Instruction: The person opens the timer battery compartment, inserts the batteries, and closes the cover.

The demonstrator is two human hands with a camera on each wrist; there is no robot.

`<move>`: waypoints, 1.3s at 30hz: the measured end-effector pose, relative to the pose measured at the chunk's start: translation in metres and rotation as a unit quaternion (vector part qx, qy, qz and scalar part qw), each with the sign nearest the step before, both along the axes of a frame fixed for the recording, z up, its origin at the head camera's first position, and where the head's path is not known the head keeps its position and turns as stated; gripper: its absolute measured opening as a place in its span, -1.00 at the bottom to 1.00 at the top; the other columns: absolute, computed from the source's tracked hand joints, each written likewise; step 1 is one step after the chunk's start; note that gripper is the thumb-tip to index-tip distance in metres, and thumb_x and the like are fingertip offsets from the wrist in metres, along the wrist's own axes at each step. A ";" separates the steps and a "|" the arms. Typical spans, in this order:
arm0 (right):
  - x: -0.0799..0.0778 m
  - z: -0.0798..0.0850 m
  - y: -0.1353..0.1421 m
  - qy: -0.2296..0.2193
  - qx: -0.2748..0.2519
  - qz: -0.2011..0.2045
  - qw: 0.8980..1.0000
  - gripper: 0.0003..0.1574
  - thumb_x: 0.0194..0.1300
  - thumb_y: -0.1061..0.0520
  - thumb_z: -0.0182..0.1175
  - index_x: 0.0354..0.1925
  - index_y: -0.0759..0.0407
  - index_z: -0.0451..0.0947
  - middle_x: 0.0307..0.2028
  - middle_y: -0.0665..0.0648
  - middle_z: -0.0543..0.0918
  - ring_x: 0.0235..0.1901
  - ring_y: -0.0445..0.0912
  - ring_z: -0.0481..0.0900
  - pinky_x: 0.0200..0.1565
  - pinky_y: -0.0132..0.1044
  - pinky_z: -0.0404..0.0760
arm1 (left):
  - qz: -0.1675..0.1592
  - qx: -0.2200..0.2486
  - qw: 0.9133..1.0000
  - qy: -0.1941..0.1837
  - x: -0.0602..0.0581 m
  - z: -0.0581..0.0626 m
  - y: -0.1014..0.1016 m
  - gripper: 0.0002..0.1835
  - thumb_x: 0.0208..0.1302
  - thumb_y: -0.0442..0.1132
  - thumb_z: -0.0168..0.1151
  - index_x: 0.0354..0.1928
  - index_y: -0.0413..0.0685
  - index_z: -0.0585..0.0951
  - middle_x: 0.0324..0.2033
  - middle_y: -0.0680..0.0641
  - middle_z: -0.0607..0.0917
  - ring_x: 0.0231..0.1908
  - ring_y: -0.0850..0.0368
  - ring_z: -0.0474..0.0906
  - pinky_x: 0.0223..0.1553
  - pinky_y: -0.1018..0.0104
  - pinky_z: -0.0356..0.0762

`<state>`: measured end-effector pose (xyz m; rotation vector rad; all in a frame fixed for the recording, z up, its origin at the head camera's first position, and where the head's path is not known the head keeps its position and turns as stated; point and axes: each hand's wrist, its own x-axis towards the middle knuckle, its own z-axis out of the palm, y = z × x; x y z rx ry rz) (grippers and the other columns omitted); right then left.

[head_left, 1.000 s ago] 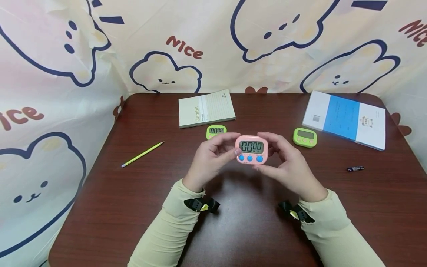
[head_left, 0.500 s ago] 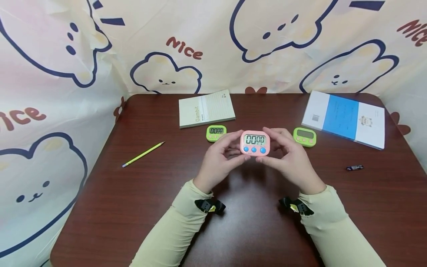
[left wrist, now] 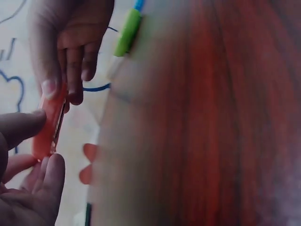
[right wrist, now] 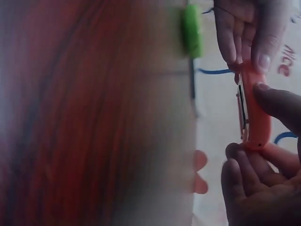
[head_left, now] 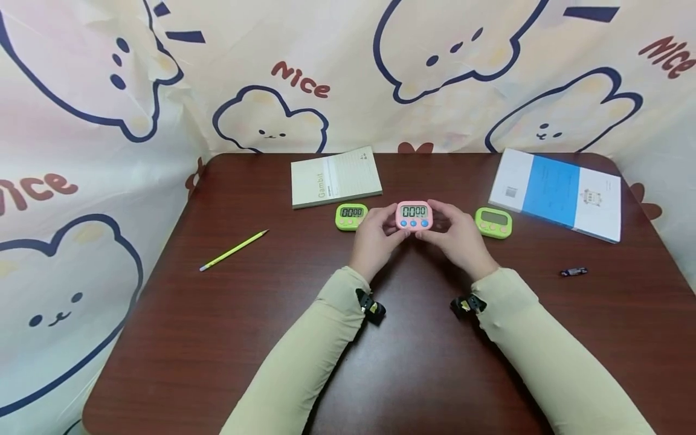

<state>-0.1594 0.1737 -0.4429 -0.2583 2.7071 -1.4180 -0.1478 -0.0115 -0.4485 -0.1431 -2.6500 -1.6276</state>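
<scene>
A pink digital timer (head_left: 414,216) with blue buttons reads 00:00 in the head view, its face turned up toward me. My left hand (head_left: 375,240) pinches its left end between thumb and fingers. On the opposite end my right hand (head_left: 458,238) grips it the same way. Both wrist views show the timer's thin side edge (left wrist: 47,127), with thumbs on the lower edge and fingers around the ends. Just left of my left hand lies a green timer (head_left: 350,216) reading 00:00. Right of my right hand is another green timer (head_left: 493,223) with a blank screen.
A Gambit notebook (head_left: 337,178) lies at the back of the brown table (head_left: 179,338). The blue and white book (head_left: 554,193) is at the back right, with a small dark battery (head_left: 573,272) in front. A yellow-green pencil (head_left: 234,249) lies on the left.
Both hands have carried the pink timer farther from me, toward the table's back and slightly right. My left thumb has shifted from the timer's face to its lower edge.
</scene>
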 end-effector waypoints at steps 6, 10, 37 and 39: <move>-0.019 -0.009 0.003 -0.006 0.069 0.011 0.998 -0.10 0.22 0.08 0.45 0.41 0.31 0.32 0.25 0.31 0.45 0.14 0.15 0.53 0.20 0.04 0.48 | -0.001 -0.088 0.995 -0.036 -0.016 -0.007 0.011 -0.39 0.29 -0.25 0.41 0.35 -0.19 0.48 0.06 -0.14 0.56 -0.03 0.12 0.54 0.01 0.39 0.56; -0.026 -0.010 0.005 -0.026 0.081 0.016 0.996 -0.13 0.21 0.10 0.45 0.38 0.33 0.34 0.21 0.32 0.46 0.11 0.15 0.53 0.19 0.05 0.46 | 0.000 -0.111 0.993 -0.048 -0.022 -0.010 0.015 -0.43 0.29 -0.21 0.42 0.32 -0.15 0.52 0.03 -0.13 0.59 -0.04 0.09 0.52 0.03 0.26 0.54; -0.003 0.001 0.040 0.022 0.031 -0.044 0.998 -0.14 0.30 0.03 0.38 0.45 0.17 0.28 0.32 0.29 0.38 0.22 0.20 0.43 0.21 0.16 0.44 | -0.019 0.023 0.999 0.036 -0.006 0.001 0.036 -0.30 0.23 -0.21 0.45 0.39 -0.17 0.42 0.22 -0.11 0.53 0.15 0.07 0.52 0.16 0.27 0.50; 0.002 0.002 0.052 0.014 0.021 -0.062 0.998 -0.15 0.33 -0.01 0.36 0.46 0.14 0.26 0.38 0.26 0.35 0.29 0.22 0.37 0.25 0.19 0.40 | -0.036 0.066 0.997 0.025 -0.005 0.004 0.046 -0.31 0.25 -0.25 0.43 0.39 -0.18 0.40 0.24 -0.10 0.53 0.18 0.05 0.53 0.17 0.24 0.51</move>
